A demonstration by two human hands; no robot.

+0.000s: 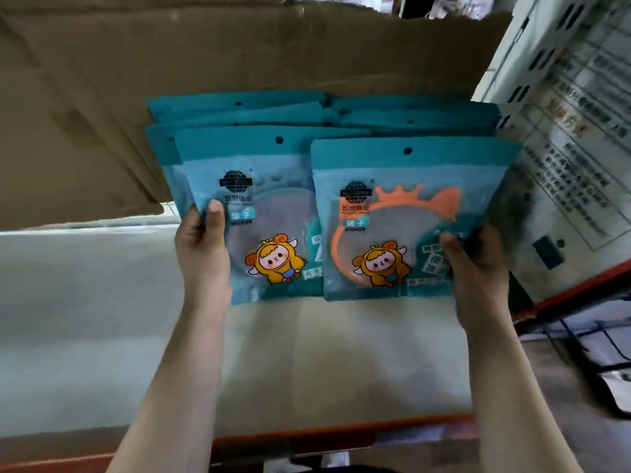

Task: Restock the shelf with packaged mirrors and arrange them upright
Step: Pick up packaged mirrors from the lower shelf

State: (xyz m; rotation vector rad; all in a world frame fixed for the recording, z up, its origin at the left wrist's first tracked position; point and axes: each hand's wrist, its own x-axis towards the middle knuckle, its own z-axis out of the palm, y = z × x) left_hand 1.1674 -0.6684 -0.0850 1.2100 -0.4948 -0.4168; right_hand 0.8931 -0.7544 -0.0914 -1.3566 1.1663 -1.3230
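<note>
We face a pale shelf (pixel 102 319), cardboard (pixel 170 63) beyond our left hand (pixel 203 254). Two rows of teal packets (pixel 239 112) stand upright on it; those behind overlap past counting. That hand grips the left front packet (pixel 266 199), our right hand (pixel 474 264) the right front packet (pixel 403 186); both read "MIRROR".

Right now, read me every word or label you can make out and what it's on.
"MIRROR": on left front pack and right front pack.
"镜子": teal tag on both.
"五洲": starts brand line under globe logo; rest blurred.
The printed sheet at right: too blurred to read.
</note>
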